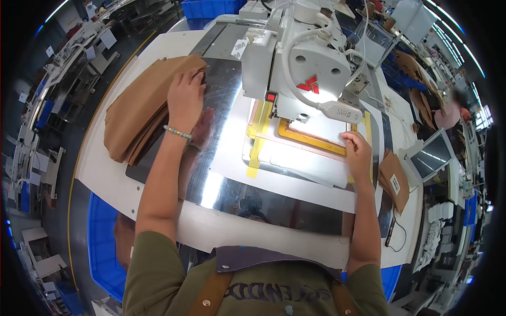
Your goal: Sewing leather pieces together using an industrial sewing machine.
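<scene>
My left hand (185, 97) is curled over the right part of a thick stack of folded brown pieces (129, 121) on the steel-topped table (221, 189), its fingertips gripping the upper piece. A beaded bracelet circles that wrist. My right hand (356, 152) has its fingers bent onto the right part of a yellow frame (311, 141), beneath the head of a white industrial sewing machine (305, 63). The frame lies over a white plate marked with yellow tape (252, 166); its far part is hidden by the machine head.
Smaller brown pieces (395, 181) lie at the right beside a monitor (429, 155) and a cable. Blue bins (103, 242) sit below the table edge, another (211, 6) behind. A blurred co-worker (448, 113) is at the far right; workstations (63, 73) line the left aisle.
</scene>
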Demonstrator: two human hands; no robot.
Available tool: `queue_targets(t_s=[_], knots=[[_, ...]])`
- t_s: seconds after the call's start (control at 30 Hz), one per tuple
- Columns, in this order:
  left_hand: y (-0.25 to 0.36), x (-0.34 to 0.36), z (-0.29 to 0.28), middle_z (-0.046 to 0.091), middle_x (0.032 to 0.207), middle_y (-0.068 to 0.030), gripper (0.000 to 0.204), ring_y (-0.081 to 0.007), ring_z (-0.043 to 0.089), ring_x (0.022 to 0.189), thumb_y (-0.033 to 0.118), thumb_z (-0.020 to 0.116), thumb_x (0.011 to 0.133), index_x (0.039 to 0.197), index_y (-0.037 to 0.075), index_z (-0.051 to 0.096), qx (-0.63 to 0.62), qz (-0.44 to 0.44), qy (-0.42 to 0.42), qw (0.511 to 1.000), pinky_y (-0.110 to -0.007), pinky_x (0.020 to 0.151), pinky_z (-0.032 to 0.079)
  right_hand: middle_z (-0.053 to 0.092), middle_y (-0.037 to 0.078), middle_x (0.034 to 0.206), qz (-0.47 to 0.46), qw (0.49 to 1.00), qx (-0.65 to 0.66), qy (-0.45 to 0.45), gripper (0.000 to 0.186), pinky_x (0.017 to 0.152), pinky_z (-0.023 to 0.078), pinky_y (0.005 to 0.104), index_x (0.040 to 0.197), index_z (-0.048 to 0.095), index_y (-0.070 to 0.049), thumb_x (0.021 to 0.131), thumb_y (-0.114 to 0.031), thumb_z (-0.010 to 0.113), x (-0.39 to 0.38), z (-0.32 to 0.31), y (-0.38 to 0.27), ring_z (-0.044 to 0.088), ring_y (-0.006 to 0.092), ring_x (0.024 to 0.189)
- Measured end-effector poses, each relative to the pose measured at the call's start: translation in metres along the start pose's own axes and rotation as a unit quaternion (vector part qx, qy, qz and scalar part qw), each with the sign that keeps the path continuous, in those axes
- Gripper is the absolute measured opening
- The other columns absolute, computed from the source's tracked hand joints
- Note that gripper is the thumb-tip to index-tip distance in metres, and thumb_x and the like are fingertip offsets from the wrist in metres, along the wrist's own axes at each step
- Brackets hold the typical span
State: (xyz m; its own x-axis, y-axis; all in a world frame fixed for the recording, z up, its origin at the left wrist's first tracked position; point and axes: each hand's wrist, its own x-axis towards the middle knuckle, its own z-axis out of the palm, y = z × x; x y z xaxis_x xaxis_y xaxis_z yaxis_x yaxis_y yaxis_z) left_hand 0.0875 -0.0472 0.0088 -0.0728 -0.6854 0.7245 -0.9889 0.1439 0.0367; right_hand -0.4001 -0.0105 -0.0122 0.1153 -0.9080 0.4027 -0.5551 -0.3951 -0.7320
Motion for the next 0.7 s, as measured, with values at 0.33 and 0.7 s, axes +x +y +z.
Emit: queue_targets(t_s=[0.33, 0.7], knots=[[-0.078, 0.001, -0.025, 0.072, 0.107, -0.0156, 0.021, -0.0369, 0.071, 0.095, 0.014, 0.073, 0.097, 0.111, -0.001, 0.079, -0.045, -0.07, -0.107, 0.991, -0.046, 0.085, 0.058, 0.074, 0.013, 0.103, -0.03, 0.998, -0.02, 0.044, 0.019, 0.088, 0.053, 0.0304, 0.102, 0.073, 0.004, 0.096, 0.007, 0.054, 0.0, -0.007, -0.006, 0.07, 0.0223, 0.094], [-0.15, 0.04, -0.017, 0.078, 0.087, -0.0043, 0.013, -0.0122, 0.069, 0.081, 0.017, 0.082, 0.093, 0.092, 0.004, 0.082, -0.285, -0.333, -0.288, 0.851, -0.03, 0.074, 0.053, 0.073, 0.015, 0.1, -0.062, 0.997, -0.042, 0.017, 0.017, 0.082, 0.054, 0.0339, 0.1, 0.073, 0.004, 0.094, 0.006, 0.056, -0.003, -0.005, -0.007, 0.07, 0.0267, 0.089]])
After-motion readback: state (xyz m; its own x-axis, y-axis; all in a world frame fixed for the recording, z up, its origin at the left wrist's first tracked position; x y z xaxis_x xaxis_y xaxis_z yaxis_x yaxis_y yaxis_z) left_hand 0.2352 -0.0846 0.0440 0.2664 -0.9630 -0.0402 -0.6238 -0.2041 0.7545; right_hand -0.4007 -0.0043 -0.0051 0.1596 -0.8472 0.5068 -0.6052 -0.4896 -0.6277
